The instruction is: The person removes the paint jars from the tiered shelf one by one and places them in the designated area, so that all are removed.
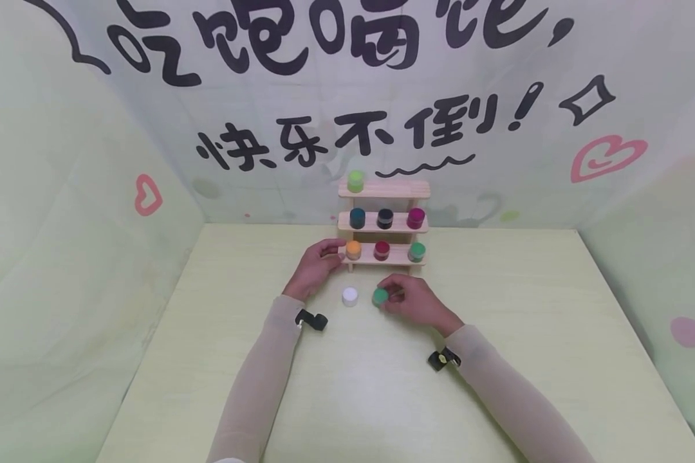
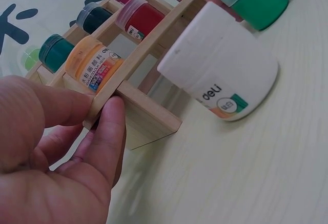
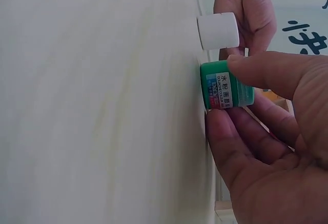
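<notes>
My left hand [image 1: 316,269] pinches the left end of the lowest shelf of a three-tier wooden rack [image 2: 154,105], thumb on top and fingers beneath. My right hand [image 1: 419,302] grips a green paint jar [image 3: 216,86] by its sides, low at the table in front of the rack. A white paint jar [image 1: 350,296] stands upright between the hands. On the lowest shelf sit an orange jar [image 2: 92,62], a dark red jar [image 1: 381,250] and another green jar [image 1: 417,251].
The middle shelf bears a teal jar [image 1: 357,218], a black jar [image 1: 385,218] and a magenta jar [image 1: 416,218]. A light green jar [image 1: 356,181] is at the top shelf's left end. Behind the pale table [image 1: 498,289] hangs a printed cloth [image 1: 278,186].
</notes>
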Demonstrator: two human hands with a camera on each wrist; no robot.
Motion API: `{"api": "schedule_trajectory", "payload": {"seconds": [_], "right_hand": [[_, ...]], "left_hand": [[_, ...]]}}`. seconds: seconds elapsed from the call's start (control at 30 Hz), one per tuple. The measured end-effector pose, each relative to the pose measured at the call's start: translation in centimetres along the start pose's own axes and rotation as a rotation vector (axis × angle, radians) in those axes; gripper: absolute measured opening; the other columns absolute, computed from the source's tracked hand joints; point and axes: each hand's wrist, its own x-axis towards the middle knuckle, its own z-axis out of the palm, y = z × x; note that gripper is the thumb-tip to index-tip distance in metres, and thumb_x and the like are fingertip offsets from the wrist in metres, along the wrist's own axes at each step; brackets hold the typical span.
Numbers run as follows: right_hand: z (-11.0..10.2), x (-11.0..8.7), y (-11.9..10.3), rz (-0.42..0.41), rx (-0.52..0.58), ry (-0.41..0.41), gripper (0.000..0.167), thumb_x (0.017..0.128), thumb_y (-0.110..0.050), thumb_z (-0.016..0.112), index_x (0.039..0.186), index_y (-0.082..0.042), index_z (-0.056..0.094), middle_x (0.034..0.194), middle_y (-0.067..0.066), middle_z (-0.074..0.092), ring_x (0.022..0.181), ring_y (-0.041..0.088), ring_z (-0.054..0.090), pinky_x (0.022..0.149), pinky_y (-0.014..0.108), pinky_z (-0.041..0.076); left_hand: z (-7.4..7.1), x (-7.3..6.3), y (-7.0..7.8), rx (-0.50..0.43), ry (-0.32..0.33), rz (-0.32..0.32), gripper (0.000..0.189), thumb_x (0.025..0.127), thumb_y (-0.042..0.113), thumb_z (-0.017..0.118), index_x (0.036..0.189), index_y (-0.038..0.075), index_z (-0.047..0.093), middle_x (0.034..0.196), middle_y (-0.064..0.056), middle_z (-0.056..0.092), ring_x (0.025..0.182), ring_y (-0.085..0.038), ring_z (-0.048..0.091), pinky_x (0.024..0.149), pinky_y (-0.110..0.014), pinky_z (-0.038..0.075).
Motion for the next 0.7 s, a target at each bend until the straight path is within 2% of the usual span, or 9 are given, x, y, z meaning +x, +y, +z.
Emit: {"api": "schedule_trajectory", "payload": {"seconds": [0.37,0.7], "right_hand": [[-0.5,-0.4,-0.2,-0.005,0.012,0.032,0.041,0.085,-0.012,0.087,0.123,-0.010,0.072,0.116,0.006,0.073,0.110,0.025,0.069,0.100,0.041,0.064],[-1.3,-0.4,-0.7,-0.010,0.032,0.063,0.041,0.089,-0.016,0.085,0.126,-0.007,0.071,0.126,0.008,0.073,0.116,0.028,0.069,0.103,0.044,0.063]], "left_hand": [[0.0,-0.2,0.0,-0.003,0.002,-0.002,0.039,0.099,0.000,0.066,0.136,0.010,0.066,0.129,-0.014,0.060,0.117,-0.023,0.064,0.101,-0.030,0.063],[-0.1,-0.1,0.1,-0.014,-0.015,-0.009,0.040,0.099,0.000,0.066,0.138,0.009,0.065,0.131,-0.015,0.061,0.118,-0.022,0.064,0.100,-0.029,0.063]]}}
